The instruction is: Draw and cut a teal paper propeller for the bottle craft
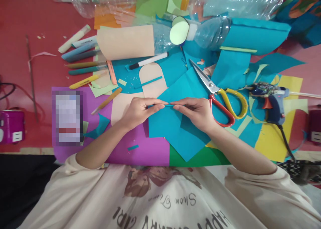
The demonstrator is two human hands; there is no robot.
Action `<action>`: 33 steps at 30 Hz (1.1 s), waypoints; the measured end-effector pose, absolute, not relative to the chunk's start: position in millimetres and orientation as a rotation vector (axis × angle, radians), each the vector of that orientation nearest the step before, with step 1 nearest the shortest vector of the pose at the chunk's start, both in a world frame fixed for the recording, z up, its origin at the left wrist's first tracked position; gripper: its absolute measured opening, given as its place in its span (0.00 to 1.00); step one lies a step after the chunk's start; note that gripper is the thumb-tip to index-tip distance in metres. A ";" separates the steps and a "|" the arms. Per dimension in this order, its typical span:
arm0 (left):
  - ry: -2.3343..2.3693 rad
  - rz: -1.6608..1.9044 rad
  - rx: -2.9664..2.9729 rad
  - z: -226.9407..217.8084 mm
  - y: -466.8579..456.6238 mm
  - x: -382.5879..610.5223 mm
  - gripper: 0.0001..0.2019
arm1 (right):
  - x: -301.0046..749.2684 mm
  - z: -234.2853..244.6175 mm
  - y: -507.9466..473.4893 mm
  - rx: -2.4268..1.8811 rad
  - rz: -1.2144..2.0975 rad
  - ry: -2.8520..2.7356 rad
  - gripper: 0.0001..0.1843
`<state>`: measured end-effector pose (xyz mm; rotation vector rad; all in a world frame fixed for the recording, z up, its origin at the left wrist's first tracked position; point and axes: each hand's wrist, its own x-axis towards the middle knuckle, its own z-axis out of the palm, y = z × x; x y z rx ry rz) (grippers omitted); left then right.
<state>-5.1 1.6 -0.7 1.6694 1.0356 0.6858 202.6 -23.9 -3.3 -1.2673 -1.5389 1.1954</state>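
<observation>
My left hand (144, 110) and my right hand (194, 110) meet fingertip to fingertip over a blue paper sheet (163, 122). Both are closed in a pinch on a thin blue paper strip (170, 105), of which only a little shows between the fingers. Just beyond my hands, a peach paper piece with a rounded top (151, 75) has another narrow blue strip (150, 82) lying across it. Scissors with red and yellow handles (213, 87) lie with blades apart, close to my right hand. A small blue scrap (133, 147) rests on the purple sheet (140, 155).
At right, a blue glue gun (274, 105) rests on yellow paper (293, 122). Plastic bottles wrapped in peach paper (125, 41) and blue paper (258, 35) lie beyond. Several markers (82, 55) are at left, above a phone (67, 117). A black-and-white pen (150, 61) lies mid-table.
</observation>
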 end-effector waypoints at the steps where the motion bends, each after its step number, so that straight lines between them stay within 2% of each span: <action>1: 1.036 0.691 1.679 -1.2 1.4 -4.9 0.18 | 202.1 -3.4 -24.0 -1.265 1.203 -1.529 0.15; 9: 1.015 0.705 1.727 -4.0 1.1 -5.4 0.17 | 199.1 -5.5 -25.4 -1.293 1.192 -1.509 0.15; 24: 1.055 0.692 1.669 -4.4 1.6 -5.4 0.12 | 199.8 -5.6 -24.8 -1.244 1.195 -1.476 0.06; 33: 1.068 0.687 1.613 -2.1 1.5 -2.8 0.12 | 198.7 -9.8 -24.1 -1.212 1.262 -1.441 0.13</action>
